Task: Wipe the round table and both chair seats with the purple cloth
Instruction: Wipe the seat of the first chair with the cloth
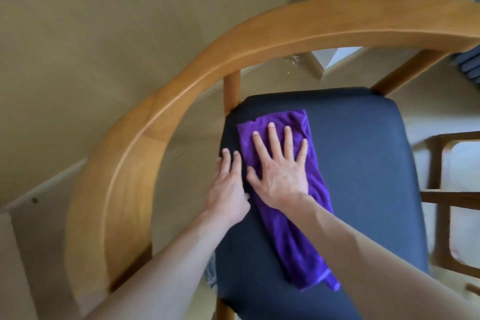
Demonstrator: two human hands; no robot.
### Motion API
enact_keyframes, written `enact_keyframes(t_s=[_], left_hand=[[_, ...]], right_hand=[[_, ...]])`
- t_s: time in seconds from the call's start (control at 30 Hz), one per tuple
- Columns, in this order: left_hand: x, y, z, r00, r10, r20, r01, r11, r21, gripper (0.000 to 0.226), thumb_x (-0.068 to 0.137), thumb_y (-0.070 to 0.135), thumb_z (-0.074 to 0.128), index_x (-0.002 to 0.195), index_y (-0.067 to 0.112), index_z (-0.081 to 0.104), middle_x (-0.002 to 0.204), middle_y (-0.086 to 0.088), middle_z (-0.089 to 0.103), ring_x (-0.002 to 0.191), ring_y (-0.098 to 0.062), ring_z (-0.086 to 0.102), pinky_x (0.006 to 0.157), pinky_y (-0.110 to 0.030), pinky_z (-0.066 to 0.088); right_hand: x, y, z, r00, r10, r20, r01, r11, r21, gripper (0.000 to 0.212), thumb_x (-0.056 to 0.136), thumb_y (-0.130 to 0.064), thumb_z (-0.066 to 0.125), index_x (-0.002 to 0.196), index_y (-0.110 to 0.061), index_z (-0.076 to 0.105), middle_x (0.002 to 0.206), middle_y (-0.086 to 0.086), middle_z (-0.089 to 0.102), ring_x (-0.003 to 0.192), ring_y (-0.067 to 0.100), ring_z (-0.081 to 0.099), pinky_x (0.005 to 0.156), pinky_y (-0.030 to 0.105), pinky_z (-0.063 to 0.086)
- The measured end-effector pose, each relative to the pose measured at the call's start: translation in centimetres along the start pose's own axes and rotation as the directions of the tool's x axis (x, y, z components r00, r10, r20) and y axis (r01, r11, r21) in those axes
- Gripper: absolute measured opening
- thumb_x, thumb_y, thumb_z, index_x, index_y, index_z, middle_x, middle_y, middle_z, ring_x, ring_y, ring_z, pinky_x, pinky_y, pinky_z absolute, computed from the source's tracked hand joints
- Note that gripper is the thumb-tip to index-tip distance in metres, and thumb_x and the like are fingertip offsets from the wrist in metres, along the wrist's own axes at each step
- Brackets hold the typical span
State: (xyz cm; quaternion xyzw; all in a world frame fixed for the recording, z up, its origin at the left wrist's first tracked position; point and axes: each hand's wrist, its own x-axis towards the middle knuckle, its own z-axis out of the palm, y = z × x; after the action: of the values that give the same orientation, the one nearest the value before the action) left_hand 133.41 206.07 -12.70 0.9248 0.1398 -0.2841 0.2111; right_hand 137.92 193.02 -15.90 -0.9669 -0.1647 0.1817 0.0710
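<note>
The purple cloth (pixel 296 241) lies as a long folded strip on the dark blue chair seat (pixel 363 176), running from the back left toward the front edge. My right hand (pixel 281 169) presses flat on the far end of the cloth, fingers spread. Just to its left, my left hand (pixel 228 189) rests on the seat's left edge beside the cloth, holding nothing. The round table is out of view.
The chair's curved wooden backrest (pixel 207 65) arcs around the seat from the left to the top right on wooden posts. Another wooden frame (pixel 441 197) stands at the right. Beige floor surrounds the chair, with a white wall base (pixel 335 56) behind.
</note>
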Motion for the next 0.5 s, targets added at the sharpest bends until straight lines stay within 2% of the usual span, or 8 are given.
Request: enact_keyframes(t_s=[0.17,0.27,0.5], left_hand=[[0.0,0.2,0.5,1.0,0.009,-0.006,-0.009,1.0,-0.014,0.104,0.092,0.014,0.069,0.163,0.019,-0.007,0.17,-0.002,-0.021,0.159,-0.021,-0.007,0.122,-0.033,0.027],[-0.1,0.3,0.8,1.0,0.011,-0.019,-0.011,1.0,-0.013,0.106,0.091,0.013,0.069,0.163,0.018,-0.008,0.17,-0.004,-0.02,0.159,-0.024,-0.006,0.123,-0.034,0.027],[-0.2,0.6,0.7,1.0,0.008,0.004,-0.008,1.0,-0.022,0.108,0.091,0.012,0.071,0.163,0.022,-0.009,0.17,-0.001,-0.021,0.159,-0.023,-0.005,0.122,-0.034,0.03]], right_hand=[[1.0,0.3,-0.1,0.999,-0.023,-0.032,0.022,0.998,-0.059,0.078,0.092,-0.046,0.023,0.165,-0.022,0.008,0.173,0.005,-0.002,0.158,0.039,-0.005,0.122,0.067,0.0],[1.6,0.4,-0.2,0.999,-0.038,-0.032,0.036,0.996,-0.08,0.079,0.092,-0.044,0.02,0.165,-0.021,0.001,0.173,0.004,-0.007,0.158,0.036,-0.011,0.123,0.064,-0.003],[5.5,2.0,-2.3,0.996,-0.089,-0.015,0.088,0.993,-0.074,0.077,0.094,-0.042,0.022,0.165,-0.024,0.001,0.173,0.001,-0.004,0.158,0.031,-0.009,0.126,0.059,-0.002]])
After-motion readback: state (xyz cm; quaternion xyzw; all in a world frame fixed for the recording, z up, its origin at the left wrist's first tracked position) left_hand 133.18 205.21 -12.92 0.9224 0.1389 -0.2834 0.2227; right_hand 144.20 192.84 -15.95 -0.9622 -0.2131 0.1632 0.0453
